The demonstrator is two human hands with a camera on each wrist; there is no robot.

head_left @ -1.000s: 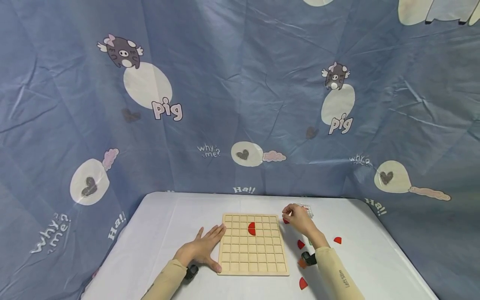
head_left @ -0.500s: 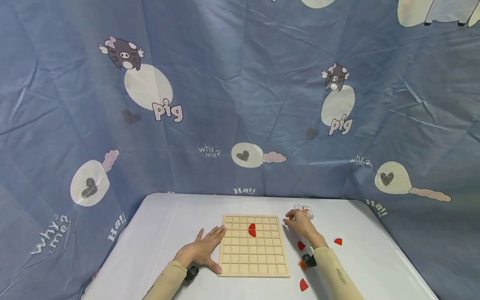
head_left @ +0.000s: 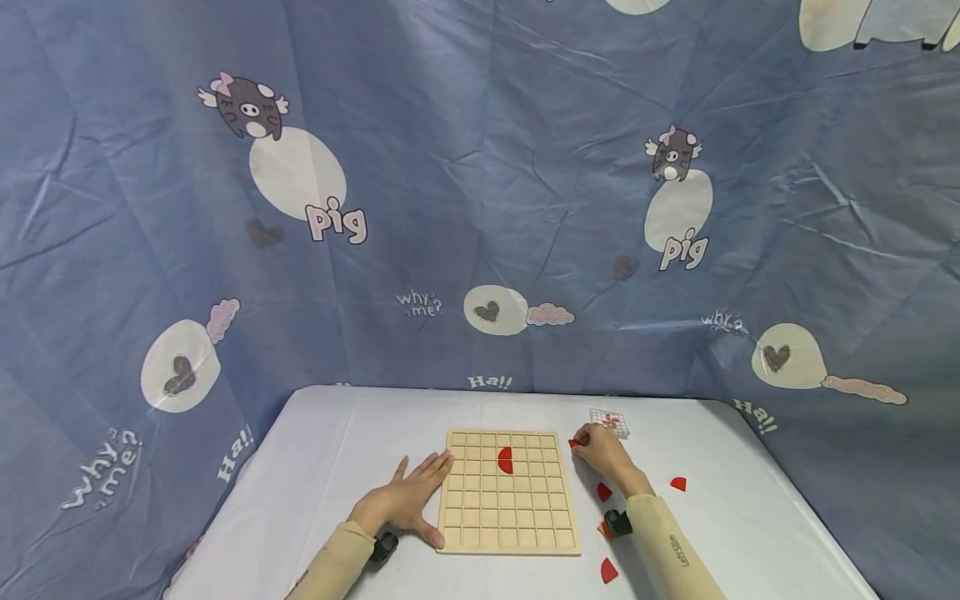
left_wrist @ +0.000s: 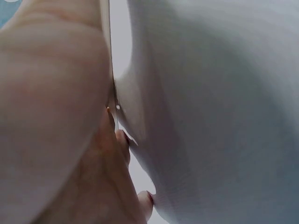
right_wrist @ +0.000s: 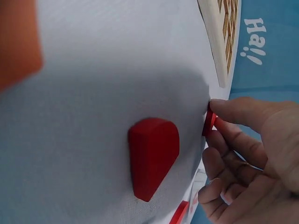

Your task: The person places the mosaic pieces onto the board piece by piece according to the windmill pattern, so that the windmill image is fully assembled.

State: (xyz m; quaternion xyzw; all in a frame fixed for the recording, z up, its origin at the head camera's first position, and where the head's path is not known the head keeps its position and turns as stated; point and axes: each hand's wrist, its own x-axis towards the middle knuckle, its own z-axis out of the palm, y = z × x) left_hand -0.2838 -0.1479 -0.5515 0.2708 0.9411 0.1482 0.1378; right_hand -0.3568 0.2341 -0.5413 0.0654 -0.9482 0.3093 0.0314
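My left hand (head_left: 401, 502) lies with spread, straight fingers along the left edge of a square wooden grid board (head_left: 487, 500); the left wrist view shows mostly palm and cloth. Two red quarter-round pieces (head_left: 506, 454) sit in neighbouring cells of the board, making a half disc. Beyond the board's upper right corner, my right hand (head_left: 603, 454) pinches another red quarter-round piece (right_wrist: 210, 120) between thumb and forefinger, low over the white tabletop. The other fingers are loosely curled. Whether this piece still touches the cloth I cannot tell.
Behind the right hand lies a small grid card (head_left: 611, 422) with a red pattern. Further loose pieces lie right of the board: a red one (head_left: 604, 492), an orange one (head_left: 604, 530) partly under the wrist, a red one (head_left: 608, 572) nearer, and a red one (head_left: 678, 483) farther right.
My right hand has drawn slightly nearer and its fingers have closed on the red piece, uncovering more of the card. The left hand and the board stay in place.
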